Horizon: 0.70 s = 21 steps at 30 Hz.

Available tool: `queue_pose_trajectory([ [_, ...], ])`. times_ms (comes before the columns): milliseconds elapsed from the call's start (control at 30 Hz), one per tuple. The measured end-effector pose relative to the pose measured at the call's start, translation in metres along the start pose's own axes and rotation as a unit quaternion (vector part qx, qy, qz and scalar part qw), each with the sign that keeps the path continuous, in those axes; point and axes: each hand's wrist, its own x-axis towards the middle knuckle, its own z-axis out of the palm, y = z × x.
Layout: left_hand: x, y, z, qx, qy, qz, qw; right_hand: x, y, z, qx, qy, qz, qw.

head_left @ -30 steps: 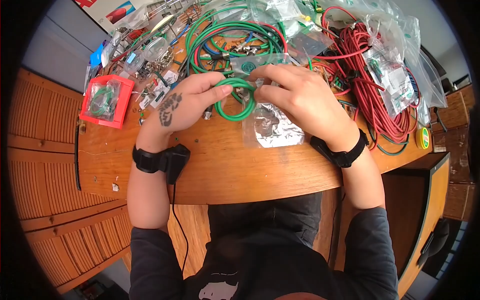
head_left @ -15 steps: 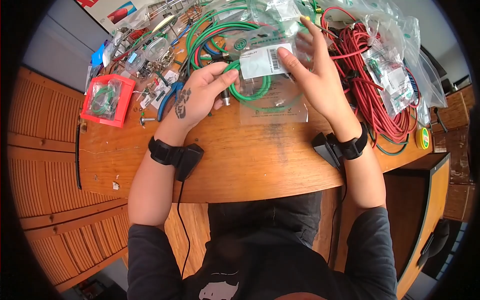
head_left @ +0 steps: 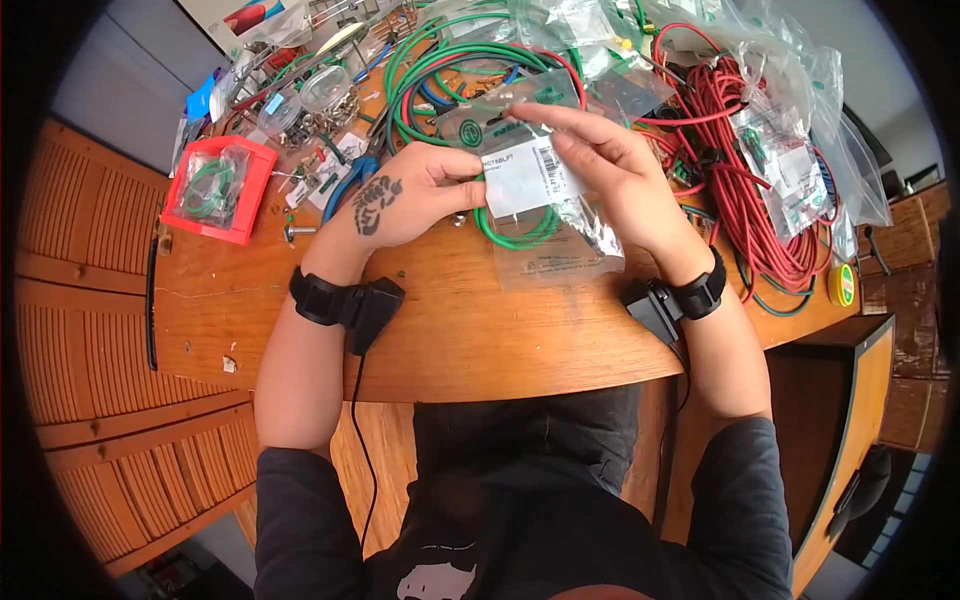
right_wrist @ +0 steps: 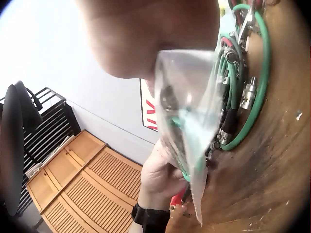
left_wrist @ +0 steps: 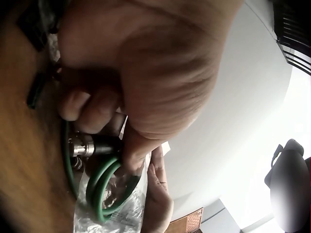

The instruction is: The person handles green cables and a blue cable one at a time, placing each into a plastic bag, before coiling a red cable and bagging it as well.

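Observation:
My left hand [head_left: 410, 195] pinches a small coil of green cable [head_left: 520, 241] between thumb and fingers. Metal cable connectors [left_wrist: 81, 147] poke out beside those fingers in the left wrist view. Around the lower loops of the coil lies a clear plastic bag [head_left: 555, 272], with a white barcode label [head_left: 515, 192] covering part of the cable. My right hand [head_left: 628, 185] holds this bag at its right side, thumb near the label and fingers reaching along the upper part. In the right wrist view the bag [right_wrist: 187, 73] bulges, and the right fingertips are hidden.
Larger green cable loops [head_left: 410, 75] lie behind the hands. Red cable [head_left: 715, 110] is heaped on the right beside clear bags. A red tray [head_left: 232, 225] with a bagged green cable sits left, near blue-handled pliers [head_left: 345, 187] and loose metal parts.
Both hands were at the coil, with the bag below on the table. The bag then came up around the coil, and the right hand, spread beside it, has now closed in on its side.

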Motion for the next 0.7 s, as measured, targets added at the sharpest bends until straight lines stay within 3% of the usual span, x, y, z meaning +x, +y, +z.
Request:
queue_pose_trajectory([
  [67,0.0,0.003,0.005,0.003,0.094,0.007,0.995,0.0,0.0,0.006,0.117,-0.011,-0.013,0.993],
  [100,0.001,0.001,0.006,0.002,0.096,0.008,0.995,0.001,0.002,0.007,0.117,-0.012,-0.013,0.993],
  [200,0.007,-0.004,0.014,-0.206,0.22,-0.052,0.952,0.002,0.009,0.007,-0.048,0.042,-0.077,0.995],
  [233,0.006,-0.001,0.014,-0.206,0.22,-0.052,0.952,0.002,0.009,0.004,-0.049,0.042,-0.077,0.995],
  [300,0.004,0.007,0.013,-0.21,0.213,-0.083,0.951,0.002,0.007,-0.004,-0.197,0.049,-0.064,0.977],
  [400,0.004,0.004,0.012,-0.252,0.152,-0.027,0.955,0.001,-0.001,-0.003,-0.185,0.054,-0.064,0.979],
  [500,0.007,0.006,0.021,-0.303,0.146,0.0,0.942,0.001,0.006,0.002,-0.152,0.05,-0.093,0.983],
  [633,0.008,-0.002,0.025,-0.33,0.161,0.006,0.93,0.002,0.015,0.007,-0.142,0.052,-0.116,0.982],
  [700,0.008,0.002,0.032,-0.333,0.207,0.007,0.92,0.001,0.012,0.008,-0.135,0.048,-0.106,0.984],
])
